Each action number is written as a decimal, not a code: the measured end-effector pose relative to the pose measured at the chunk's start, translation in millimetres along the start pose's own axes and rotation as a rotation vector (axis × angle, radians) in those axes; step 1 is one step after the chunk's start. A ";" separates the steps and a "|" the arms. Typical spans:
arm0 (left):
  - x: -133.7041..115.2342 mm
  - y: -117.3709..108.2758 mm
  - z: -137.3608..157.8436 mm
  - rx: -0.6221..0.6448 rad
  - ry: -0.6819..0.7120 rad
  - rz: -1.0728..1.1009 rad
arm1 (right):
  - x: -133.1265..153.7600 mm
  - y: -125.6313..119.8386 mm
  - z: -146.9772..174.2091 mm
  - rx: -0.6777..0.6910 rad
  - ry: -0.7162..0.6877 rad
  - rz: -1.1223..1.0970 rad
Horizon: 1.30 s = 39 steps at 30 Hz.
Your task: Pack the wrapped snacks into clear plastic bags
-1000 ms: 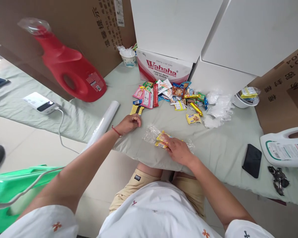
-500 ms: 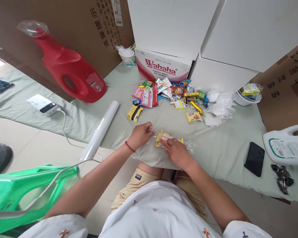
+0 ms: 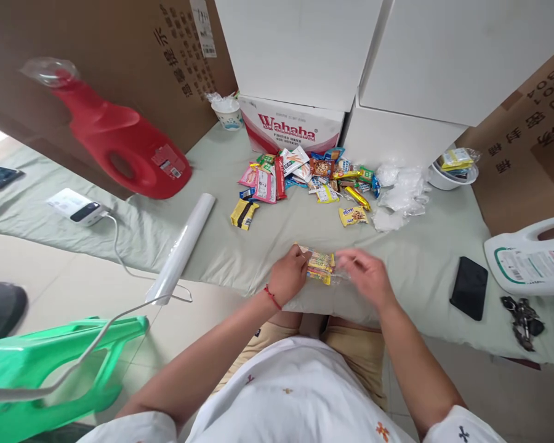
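Observation:
Yellow wrapped snack packets (image 3: 322, 263) lie together near the cloth's front edge, with clear plastic film (image 3: 339, 275) around them. My left hand (image 3: 290, 274) is closed on their left end. At their right end, my right hand (image 3: 364, 275) is smeared by motion; thumb and fingertips are close to the loose film, and I cannot tell whether they grip it. Beyond them lie a yellow cookie packet (image 3: 353, 215), a yellow-and-black packet (image 3: 244, 214) and a pile of mixed snack packets (image 3: 300, 175).
A roll of clear film (image 3: 184, 246) lies to the left, near a white power bank (image 3: 76, 207) and a red jug (image 3: 133, 147). Crumpled plastic (image 3: 399, 194) sits right of the pile. A black phone (image 3: 469, 288), keys (image 3: 522, 323) and a white jug (image 3: 530, 261) are at right.
My left hand has moved right, from the film's left end onto the yellow packets. My right hand has lifted off their top and shifted right to the film's other end.

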<state>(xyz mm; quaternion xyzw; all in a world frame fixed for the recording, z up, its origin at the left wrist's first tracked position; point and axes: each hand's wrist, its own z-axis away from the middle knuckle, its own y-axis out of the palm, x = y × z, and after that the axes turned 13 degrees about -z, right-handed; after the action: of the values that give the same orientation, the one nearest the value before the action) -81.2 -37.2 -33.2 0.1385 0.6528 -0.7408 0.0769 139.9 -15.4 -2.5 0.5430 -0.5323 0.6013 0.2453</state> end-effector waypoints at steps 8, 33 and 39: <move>-9.6 5.7 9.6 0.011 -0.011 -0.084 | -39.6 -8.2 -5.9 0.175 0.427 0.160; 11.9 14.3 9.8 -0.057 0.095 0.363 | -4.3 105.7 3.5 -0.063 0.029 0.562; 38.1 2.1 -4.6 0.165 -0.015 1.006 | -7.6 129.9 35.9 0.023 0.086 0.736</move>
<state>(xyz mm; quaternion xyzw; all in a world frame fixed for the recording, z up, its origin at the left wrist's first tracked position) -116.3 -30.3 -47.3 0.4361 0.4441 -0.6621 0.4174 42.8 -86.4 -63.6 0.2924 -0.6744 0.6774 0.0288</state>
